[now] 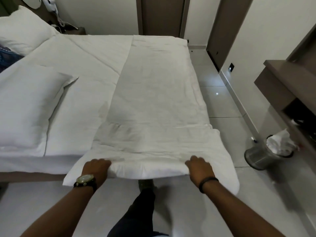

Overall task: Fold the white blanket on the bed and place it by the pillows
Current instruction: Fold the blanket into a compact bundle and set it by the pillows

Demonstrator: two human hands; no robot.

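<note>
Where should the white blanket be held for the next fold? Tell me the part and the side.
Hold the white blanket by its near end, which overhangs the bed's edge, coming from the foot side. It lies as a long strip running away from the person, so the left hand and right hand, set apart there, can likely carry that end forward evenly.

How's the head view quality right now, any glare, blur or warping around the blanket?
Head view: dim, flat light; blanket and both hands, left and right, fairly sharp; small glare spots on the floor tiles; wide-angle bending at the edges; bin slightly soft.
</note>
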